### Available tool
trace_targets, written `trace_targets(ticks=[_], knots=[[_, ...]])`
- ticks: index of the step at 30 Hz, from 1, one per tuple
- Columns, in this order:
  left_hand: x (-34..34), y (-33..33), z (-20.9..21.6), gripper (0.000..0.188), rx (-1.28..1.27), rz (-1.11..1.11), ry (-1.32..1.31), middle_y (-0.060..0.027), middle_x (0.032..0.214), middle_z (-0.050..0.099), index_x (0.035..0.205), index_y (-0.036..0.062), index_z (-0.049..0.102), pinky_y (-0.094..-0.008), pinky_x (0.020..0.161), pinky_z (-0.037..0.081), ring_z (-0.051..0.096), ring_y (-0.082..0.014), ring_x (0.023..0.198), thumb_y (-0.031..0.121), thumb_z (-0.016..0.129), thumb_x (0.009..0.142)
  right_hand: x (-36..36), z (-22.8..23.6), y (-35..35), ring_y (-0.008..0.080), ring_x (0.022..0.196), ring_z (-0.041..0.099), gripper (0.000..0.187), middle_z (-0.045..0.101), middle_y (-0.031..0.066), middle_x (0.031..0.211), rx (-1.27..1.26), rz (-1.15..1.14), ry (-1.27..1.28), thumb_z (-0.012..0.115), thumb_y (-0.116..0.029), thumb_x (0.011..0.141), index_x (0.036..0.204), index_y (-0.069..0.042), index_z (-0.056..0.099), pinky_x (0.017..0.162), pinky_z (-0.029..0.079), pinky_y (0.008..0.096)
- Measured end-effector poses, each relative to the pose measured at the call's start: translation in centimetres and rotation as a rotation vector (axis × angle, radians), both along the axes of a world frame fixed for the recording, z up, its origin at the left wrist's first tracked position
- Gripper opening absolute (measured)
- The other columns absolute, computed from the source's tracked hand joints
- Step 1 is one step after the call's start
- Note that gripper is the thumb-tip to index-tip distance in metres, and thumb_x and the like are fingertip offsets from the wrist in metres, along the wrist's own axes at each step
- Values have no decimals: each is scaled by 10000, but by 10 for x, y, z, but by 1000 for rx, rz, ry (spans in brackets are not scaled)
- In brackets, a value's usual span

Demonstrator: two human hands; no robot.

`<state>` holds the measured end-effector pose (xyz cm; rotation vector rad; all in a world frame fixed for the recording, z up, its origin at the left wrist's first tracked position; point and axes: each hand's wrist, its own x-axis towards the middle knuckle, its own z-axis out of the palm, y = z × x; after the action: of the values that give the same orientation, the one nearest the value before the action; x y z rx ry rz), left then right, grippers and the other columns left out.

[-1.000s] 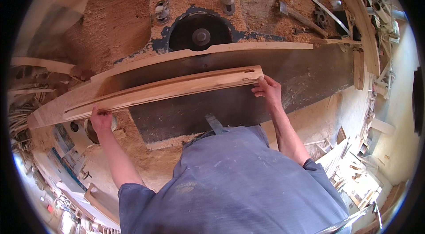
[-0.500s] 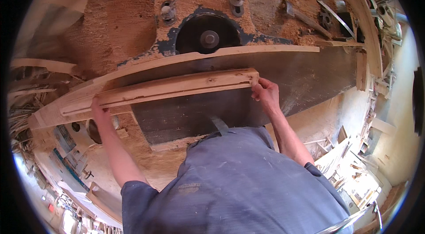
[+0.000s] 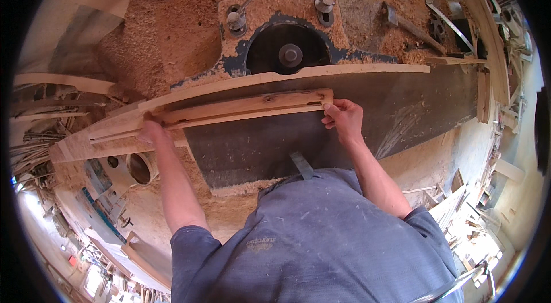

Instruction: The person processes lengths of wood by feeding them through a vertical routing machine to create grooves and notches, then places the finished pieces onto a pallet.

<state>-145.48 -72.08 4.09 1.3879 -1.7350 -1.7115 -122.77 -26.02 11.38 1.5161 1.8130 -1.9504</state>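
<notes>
Pale grooved strip [image 3: 247, 108], one, spans the dark tabletop [image 3: 247, 156] — right hand [image 3: 345, 119] pinching its right end, left hand [image 3: 154, 132] on its left part, grip too blurred to tell. Farther: one long board [image 3: 361, 69], two clamp bolts [image 3: 234, 20], one hammer [image 3: 419, 34], sawdust [image 3: 189, 33]; offcuts [image 3: 35, 151] crowd the room's left.

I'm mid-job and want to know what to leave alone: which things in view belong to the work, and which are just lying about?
In use:
grooved wooden strip, right hand pinching its end, left hand on it
dark metal table beneath it
long board beyond it

Apparently just lying about:
hammer
metal square
sawdust
</notes>
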Motion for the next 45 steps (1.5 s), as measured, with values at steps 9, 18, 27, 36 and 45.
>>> trace_targets(ticks=[9,18,27,36,45], knots=[[-18,-10,-2,313,161,-97,-36,-140,1054,670,1139,54,650,-485,543,582,658,-297,789,283,484,1006,-25,-3,2,145,575,660,255,683,92,757,-12,-35,14,740,-100,871,1013,102,677,466,517,267],[-21,-9,-3,391,183,-161,27,-147,1153,672,1262,66,607,-521,726,584,672,-365,947,324,458,1010,-38,-9,5,151,558,653,282,681,97,760,-22,-69,27,744,-100,868,1036,115,676,456,512,267],[-32,-54,-31,612,456,-224,118,-63,1582,329,1523,189,365,-670,940,478,339,-363,1421,440,465,974,-44,-3,-1,151,539,638,252,677,105,749,-35,-114,5,726,-71,867,1028,116,675,445,496,269],[-44,-63,-30,565,28,-315,-133,-170,1386,490,1403,69,418,-688,800,537,524,-433,1199,360,547,935,-52,0,-15,135,531,628,235,669,93,731,-24,-46,-14,725,-64,872,1022,113,685,431,473,259],[-44,-95,-45,600,-1,-252,-64,-219,1054,655,1169,-91,470,-590,629,615,688,-399,774,187,813,763,-54,-2,-22,122,511,642,207,682,80,695,-3,-33,-11,738,-98,858,955,84,714,424,491,253]])
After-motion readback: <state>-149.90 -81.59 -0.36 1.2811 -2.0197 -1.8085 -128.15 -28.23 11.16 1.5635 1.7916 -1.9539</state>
